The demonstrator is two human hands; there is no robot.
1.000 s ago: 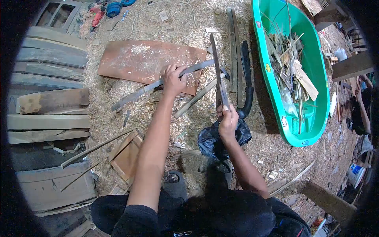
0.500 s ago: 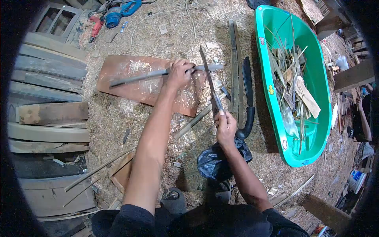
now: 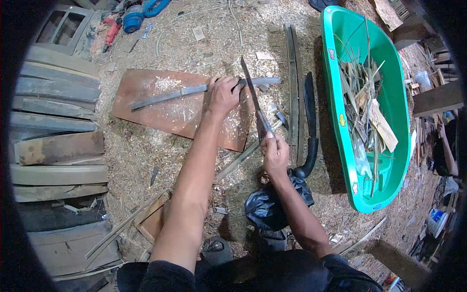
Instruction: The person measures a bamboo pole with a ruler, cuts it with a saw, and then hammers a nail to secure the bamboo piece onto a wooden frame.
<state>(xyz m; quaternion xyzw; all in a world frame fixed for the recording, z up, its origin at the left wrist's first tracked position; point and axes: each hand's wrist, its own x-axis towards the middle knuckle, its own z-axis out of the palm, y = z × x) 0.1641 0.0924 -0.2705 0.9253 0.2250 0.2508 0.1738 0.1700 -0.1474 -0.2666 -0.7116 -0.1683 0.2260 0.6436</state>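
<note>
My left hand is closed over a grey bamboo strip, which lies slantwise on a reddish-brown board strewn with shavings. In my right hand is a hand saw, its narrow blade pointing away from me. The blade crosses the strip just right of my left fingers. Under the saw's near end, another thin strip lies partly on the floor. A machete with a curved black handle rests to the right of my right hand.
A green plastic tub holding wood offcuts stands at right. Two long slats lie beside the machete. Curved planks line the left side. A blue power tool and a red one sit far left. A black plastic bag lies near my feet.
The saw has shifted slightly along its stroke, still across the strip. My left hand keeps its hold on the strip. The whole view has turned a little.
</note>
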